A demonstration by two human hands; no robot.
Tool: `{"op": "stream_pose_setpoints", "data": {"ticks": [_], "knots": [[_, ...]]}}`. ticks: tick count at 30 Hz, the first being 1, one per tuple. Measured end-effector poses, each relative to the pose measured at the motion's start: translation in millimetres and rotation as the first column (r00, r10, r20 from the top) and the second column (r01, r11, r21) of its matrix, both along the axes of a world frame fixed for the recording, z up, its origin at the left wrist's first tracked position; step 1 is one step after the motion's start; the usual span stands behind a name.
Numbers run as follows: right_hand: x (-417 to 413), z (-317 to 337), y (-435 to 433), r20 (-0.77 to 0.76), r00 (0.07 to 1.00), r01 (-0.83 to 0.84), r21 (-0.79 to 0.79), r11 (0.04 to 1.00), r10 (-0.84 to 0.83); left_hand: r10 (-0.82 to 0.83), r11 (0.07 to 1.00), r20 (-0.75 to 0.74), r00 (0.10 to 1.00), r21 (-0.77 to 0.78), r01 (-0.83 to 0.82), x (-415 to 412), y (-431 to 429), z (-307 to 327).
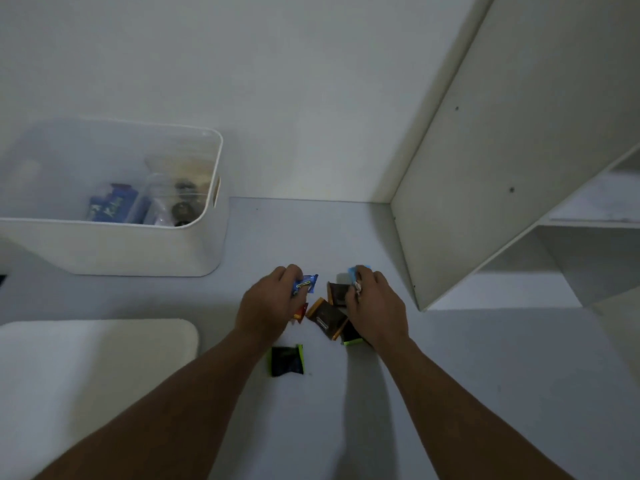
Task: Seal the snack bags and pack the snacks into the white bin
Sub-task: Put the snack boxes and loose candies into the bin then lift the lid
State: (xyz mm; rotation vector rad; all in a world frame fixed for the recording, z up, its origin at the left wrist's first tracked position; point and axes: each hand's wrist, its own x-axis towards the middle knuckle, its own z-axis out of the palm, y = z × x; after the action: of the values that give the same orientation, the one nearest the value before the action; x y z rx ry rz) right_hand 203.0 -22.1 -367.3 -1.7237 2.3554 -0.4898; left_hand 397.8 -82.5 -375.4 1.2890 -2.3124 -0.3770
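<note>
Several small wrapped snacks lie in a cluster on the pale table. My left hand (266,303) is closed on a blue-wrapped snack (308,284), with an orange-edged wrapper showing under its palm. My right hand (375,303) grips a light blue snack (354,271) at its fingertips. Between the hands lie a dark brown snack (337,292) and a brown snack with orange ends (325,318). A black snack with green ends (286,360) rests nearer me, and another one is half hidden beneath my right wrist. The white bin (114,247) stands at the left, with blue packets and clear bags inside.
A white lid or board (93,368) lies at the near left. A white shelf unit (519,150) rises on the right, its side panel close to my right hand. A white wall stands behind the table.
</note>
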Motion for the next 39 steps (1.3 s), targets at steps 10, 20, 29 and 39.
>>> {"op": "stream_pose_setpoints", "data": {"ticks": [10,20,29,39], "knots": [[65.0,97.7,-63.2,0.148,0.982,-0.087,-0.218,0.972,0.121,0.122,0.990,-0.080,0.989,-0.056,-0.127,65.7,-47.3,111.2],[194.5,155.7,-145.0,0.164,0.938,-0.275,-0.181,0.944,0.305,0.403,0.908,-0.192,0.895,-0.037,-0.417,188.3,-120.5,179.6],[246.3,130.1,-190.7,0.020,0.922,-0.385,-0.030,0.922,0.386,0.406,0.913,-0.191,0.894,0.035,-0.407,235.7,-164.0,165.8],[214.8,122.1,-194.6,0.048,0.966,-0.260,0.137,0.956,0.255,0.244,0.963,-0.130,0.961,0.152,-0.224,195.4,-168.5,142.6]]}}
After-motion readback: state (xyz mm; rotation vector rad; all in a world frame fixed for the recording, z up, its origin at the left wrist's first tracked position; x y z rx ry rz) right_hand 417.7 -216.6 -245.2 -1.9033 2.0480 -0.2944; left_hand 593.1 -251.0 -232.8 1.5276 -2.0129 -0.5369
